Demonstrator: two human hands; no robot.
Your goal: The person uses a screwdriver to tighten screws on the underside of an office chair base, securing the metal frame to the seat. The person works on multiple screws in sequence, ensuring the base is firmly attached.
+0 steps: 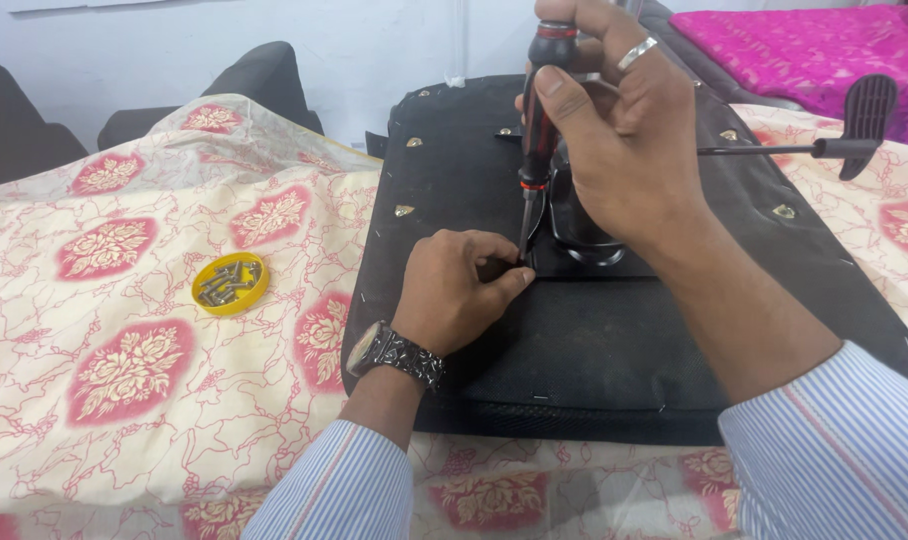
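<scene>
While the right hand [614, 140] grips the black red-banded screwdriver [536, 130] upright, its tip sits beside the left hand [459, 290] fingertips pinching at the black upholstered seat base [594, 350]; a slip could jab them.

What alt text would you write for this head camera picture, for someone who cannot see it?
Seen from above, a person's right hand holds a black and red screwdriver upright, its tip at a black chair seat base lying on a floral cloth, while the left hand pinches beside the tip. A yellow lid of screws sits to the left.
</scene>
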